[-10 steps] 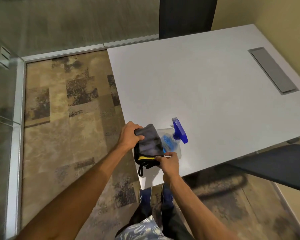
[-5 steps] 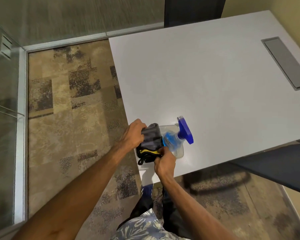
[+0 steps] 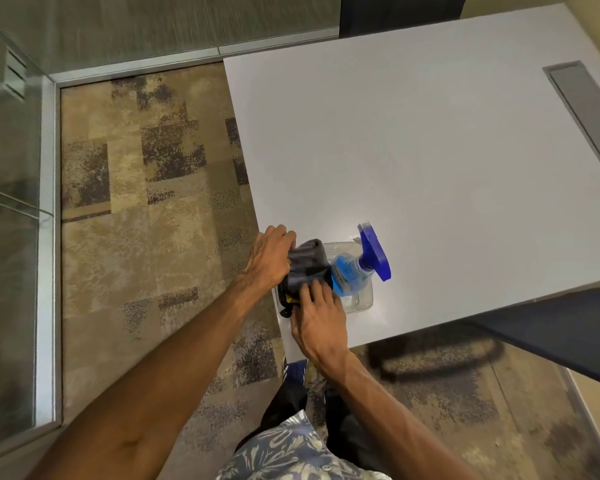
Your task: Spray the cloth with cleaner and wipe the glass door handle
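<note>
Early in the task, by the look of things. Leans over the near corner of the white bench [image 3: 430,150], with the glass partition [image 3: 11,271] off to the left; cannot make out a door handle there. Has a clear plastic tub [image 3: 362,301] at that corner, the blue-triggered spray bottle [image 3: 355,270] lying tilted in it, untouched. Grips the far end of the dark folded cloth [image 3: 307,263], at the tub's left edge against the bottle, with left hand [image 3: 269,261] fingers curled round it. Lays right hand [image 3: 321,320] fingers over the near end; pinching or only pressing, cannot tell. Probably not yet sprayed; spraying and wiping both to come.
</note>
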Tool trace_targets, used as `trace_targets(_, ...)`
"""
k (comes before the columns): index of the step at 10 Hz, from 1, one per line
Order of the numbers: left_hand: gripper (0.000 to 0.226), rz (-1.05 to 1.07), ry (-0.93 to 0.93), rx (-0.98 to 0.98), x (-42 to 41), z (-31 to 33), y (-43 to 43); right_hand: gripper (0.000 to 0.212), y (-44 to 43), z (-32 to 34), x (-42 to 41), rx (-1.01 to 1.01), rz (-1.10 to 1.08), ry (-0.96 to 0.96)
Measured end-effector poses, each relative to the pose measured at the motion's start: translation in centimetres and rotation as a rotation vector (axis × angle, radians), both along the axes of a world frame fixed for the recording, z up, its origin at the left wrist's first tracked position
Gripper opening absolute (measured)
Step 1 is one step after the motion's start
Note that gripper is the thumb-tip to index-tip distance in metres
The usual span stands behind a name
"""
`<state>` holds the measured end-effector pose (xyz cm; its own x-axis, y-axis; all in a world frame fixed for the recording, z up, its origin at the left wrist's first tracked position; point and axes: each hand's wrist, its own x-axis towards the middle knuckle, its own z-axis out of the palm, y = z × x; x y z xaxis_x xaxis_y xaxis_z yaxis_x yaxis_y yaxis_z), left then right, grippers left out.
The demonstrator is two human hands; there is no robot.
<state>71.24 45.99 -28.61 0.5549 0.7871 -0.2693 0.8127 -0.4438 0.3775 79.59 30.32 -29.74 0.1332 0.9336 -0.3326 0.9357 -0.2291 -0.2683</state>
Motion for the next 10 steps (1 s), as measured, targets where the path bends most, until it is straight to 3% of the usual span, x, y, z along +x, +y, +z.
trace_targets(2, 0.026, -0.018, 0.031, 0.013, -0.1, -0.2, -0.4, 0.08, -0.8, -1.7, 0.3, -0.248, 0.204, -0.002)
trace_targets(5, 0.026, -0.023, 0.05, 0.01, -0.2, -0.4, -0.6, 0.082, 0.4, -1.9, 1.0, -0.339, 0.214, 0.042)
trace_targets(7, 0.031, -0.039, 0.07, 0.009, -0.8, -0.4, -0.6, 0.08, -0.1, -1.6, 1.3, -0.236, 0.192, 0.073)
trace_targets(10, 0.067, 0.093, -0.101, 0.131, -3.2, 1.9, -3.2, 0.067, -1.1, 2.4, 1.6, 0.03, 0.124, 0.134)
